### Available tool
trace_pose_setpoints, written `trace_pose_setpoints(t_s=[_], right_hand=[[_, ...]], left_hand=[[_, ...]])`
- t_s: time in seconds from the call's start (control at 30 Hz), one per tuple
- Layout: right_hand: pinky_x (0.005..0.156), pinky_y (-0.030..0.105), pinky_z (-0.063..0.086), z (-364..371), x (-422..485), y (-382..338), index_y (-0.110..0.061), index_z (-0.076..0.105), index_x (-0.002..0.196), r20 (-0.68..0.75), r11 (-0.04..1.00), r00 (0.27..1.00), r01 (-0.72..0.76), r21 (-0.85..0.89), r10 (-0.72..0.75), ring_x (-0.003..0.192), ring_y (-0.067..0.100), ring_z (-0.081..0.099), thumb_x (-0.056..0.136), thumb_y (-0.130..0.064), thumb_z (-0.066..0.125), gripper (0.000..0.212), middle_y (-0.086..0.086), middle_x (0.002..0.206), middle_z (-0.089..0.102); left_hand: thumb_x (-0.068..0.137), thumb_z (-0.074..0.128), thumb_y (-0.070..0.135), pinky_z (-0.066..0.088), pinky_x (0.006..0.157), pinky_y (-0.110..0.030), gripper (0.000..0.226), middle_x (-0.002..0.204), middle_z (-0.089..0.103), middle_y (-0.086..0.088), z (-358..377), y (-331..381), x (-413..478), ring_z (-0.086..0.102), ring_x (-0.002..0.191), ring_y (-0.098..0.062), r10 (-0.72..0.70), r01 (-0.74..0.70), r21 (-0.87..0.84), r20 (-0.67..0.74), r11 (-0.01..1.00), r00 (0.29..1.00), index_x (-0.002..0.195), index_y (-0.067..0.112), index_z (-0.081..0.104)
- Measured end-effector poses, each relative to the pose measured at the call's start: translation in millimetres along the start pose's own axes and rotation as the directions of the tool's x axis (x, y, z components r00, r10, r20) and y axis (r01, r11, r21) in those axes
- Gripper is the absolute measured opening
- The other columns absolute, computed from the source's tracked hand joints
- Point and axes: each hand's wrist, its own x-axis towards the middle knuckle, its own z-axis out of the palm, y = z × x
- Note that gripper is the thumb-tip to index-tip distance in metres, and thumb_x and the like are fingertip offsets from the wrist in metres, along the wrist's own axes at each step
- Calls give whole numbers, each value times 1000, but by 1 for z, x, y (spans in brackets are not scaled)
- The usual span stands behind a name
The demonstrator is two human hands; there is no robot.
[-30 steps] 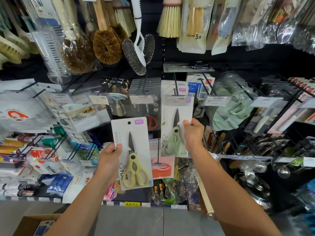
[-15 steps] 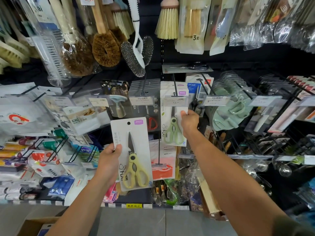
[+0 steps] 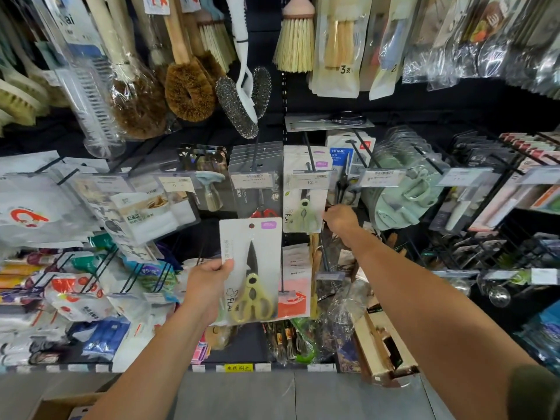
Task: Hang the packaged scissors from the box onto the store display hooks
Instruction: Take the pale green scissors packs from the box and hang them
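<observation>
My left hand (image 3: 206,283) grips the left edge of a white card pack with yellow-handled scissors (image 3: 251,268), held upright in front of the shelf, free of any hook. A second pack with pale green scissors (image 3: 304,213) hangs on a black display hook (image 3: 309,153), behind its price tag (image 3: 309,180). My right hand (image 3: 341,219) is stretched forward, its fingers closed on that pack's right edge. More white packs sit behind it on the same hook. A corner of the cardboard box (image 3: 60,404) shows at the bottom left.
Grey scissor packs (image 3: 257,183) hang on the hook to the left, mint green tools (image 3: 403,189) to the right. Brushes (image 3: 188,86) dangle overhead. Bagged goods fill the left hooks. An open carton (image 3: 385,344) juts out of the lower shelf.
My right hand has pushed the green scissors pack up and back along the hook, behind the price tag. My left hand with the yellow pack has barely moved.
</observation>
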Motion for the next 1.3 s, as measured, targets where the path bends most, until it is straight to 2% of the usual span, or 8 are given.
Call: trace_pose_setpoints(t_s=[0.13,0.3,0.43,0.6,0.77,0.97,1.17,1.3], right_hand=[[92,35,50,-7,-16,34,-3,67,110,75,979,997,39,-199,-25,106,33,61,91,-22,52,31,16,110,67],[83,29,48,-10,-39,71,-9,66,100,123,895,991,104,-435,-55,103,28,63,88,-24,53,23,10,101,66],[83,34,50,3,-61,89,-5,64,114,294,851,954,203,-484,-60,106,29,58,95,-15,44,29,11,109,59],[60,22,36,6,-73,87,-4,62,116,359,789,933,215,-575,8,76,8,52,92,-17,49,30,-3,85,53],[66,25,42,4,-76,92,-8,60,110,355,746,932,287,-602,-72,89,27,61,91,-24,53,25,13,109,67],[52,18,27,3,-89,108,-18,59,120,319,766,947,236,-598,-43,98,22,57,92,-33,58,31,-6,82,55],[86,28,45,-1,-101,119,-14,62,113,361,766,933,223,-602,12,111,26,57,92,-31,57,28,10,118,62],[93,28,45,-2,-105,123,-21,57,101,358,755,934,226,-615,12,116,24,55,93,-32,57,14,6,116,60]], left_hand=[[97,57,12,51,63,-35,25,58,68,4,16,1,2,62,50,-10,-28,28,1,54,1000,998,73,14,64],[98,55,14,51,60,-33,21,84,70,-15,30,-8,18,63,65,-24,-69,67,32,70,997,995,79,11,65],[99,54,17,57,66,-41,18,93,73,-14,42,-14,29,69,79,-31,-110,101,103,76,989,991,86,14,67],[94,59,26,56,77,-61,17,91,75,-8,60,-12,46,71,88,-32,-70,48,209,97,977,993,81,23,69],[94,59,16,54,70,-47,15,97,72,-20,89,10,56,67,82,-30,43,-74,180,167,981,985,84,15,70],[97,55,17,35,47,-21,13,77,63,-5,117,40,59,50,58,-17,121,-161,202,199,966,973,98,13,68],[90,59,23,39,58,-32,9,79,50,-5,123,28,64,46,71,-18,189,-222,142,211,965,959,86,16,61],[84,59,30,43,64,-36,32,77,55,-7,126,29,61,51,72,-16,247,-275,116,212,954,946,81,-1,60]])
